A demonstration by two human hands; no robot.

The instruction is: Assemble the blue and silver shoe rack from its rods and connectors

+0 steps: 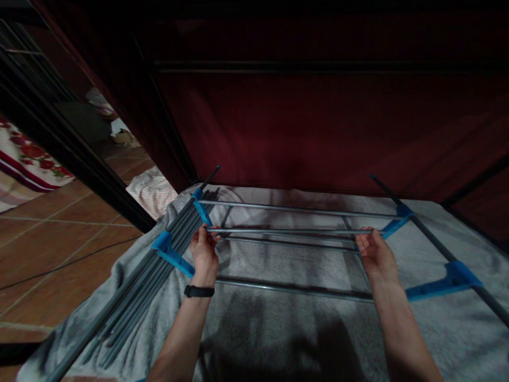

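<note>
A metal rod runs crosswise between my hands. My left hand has its fingers round the rod's left end, close to a blue plastic bracket. At the right end, my right hand holds the same rod between thumb and fingers, beside another blue bracket. Both hands are within a rack frame of grey tubes and blue brackets. Its far crossbar and near crossbar span the two sides. Whether the held rod's ends sit in the brackets is hidden by my fingers.
A bundle of loose grey tubes lies along the left on a grey blanket. Behind stands a dark red panel. A dark post rises at the left, with a tiled floor and a cable beyond.
</note>
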